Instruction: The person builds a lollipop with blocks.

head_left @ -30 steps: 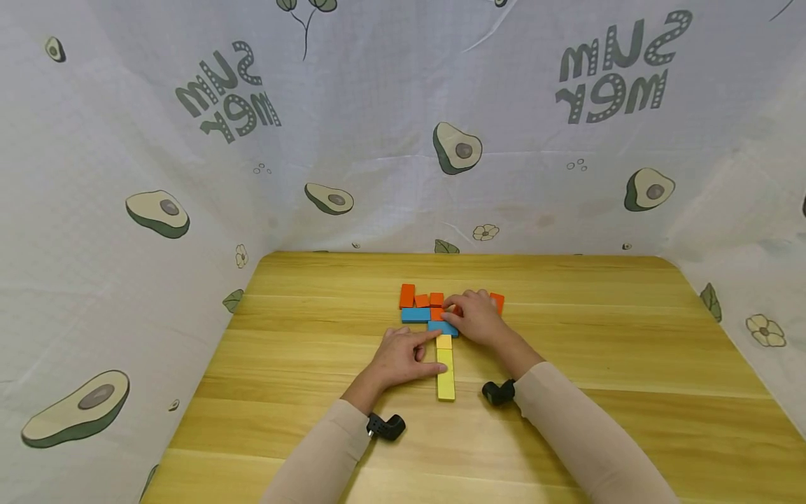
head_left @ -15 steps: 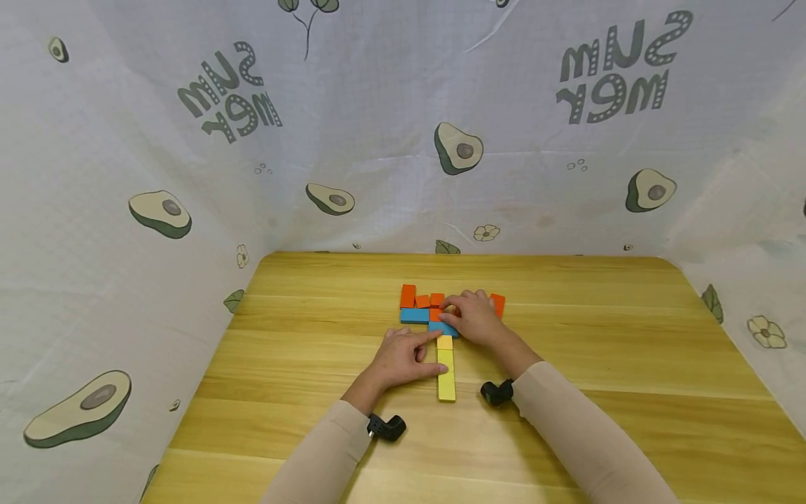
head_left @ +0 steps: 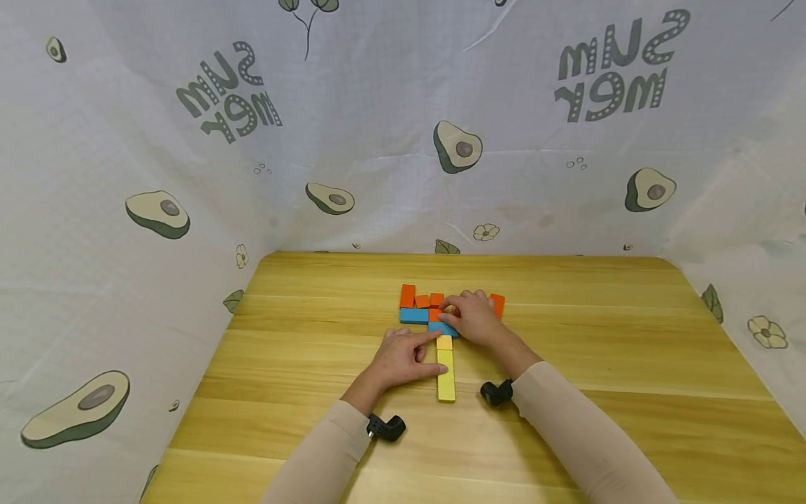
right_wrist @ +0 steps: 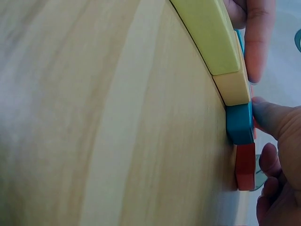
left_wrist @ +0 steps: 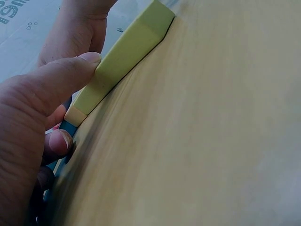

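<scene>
In the head view my left hand (head_left: pixel 399 357) reaches in from the left. Its extended index finger touches the join of a blue block (head_left: pixel 448 330) and a small light-orange block (head_left: pixel 444 343), while the thumb rests on a long yellow block (head_left: pixel 446 386). My right hand (head_left: pixel 475 316) bends over the figure from the right; its thumb and index finger pinch a small orange block (head_left: pixel 434 315), partly covered by the fingertips. The right wrist view has the right thumb (right_wrist: pixel 270 115) beside the blue block (right_wrist: pixel 240 123) and a red block (right_wrist: pixel 245 167) near the curled fingers.
Left of the pinched block lie a blue block (head_left: pixel 414 316), an upright orange block (head_left: pixel 407 295) and two small orange pieces. Another orange block (head_left: pixel 498 304) shows behind the right hand. Everything lies flat on a wooden table (head_left: pixel 315 378), with a printed cloth (head_left: pixel 403 154) hanging around it.
</scene>
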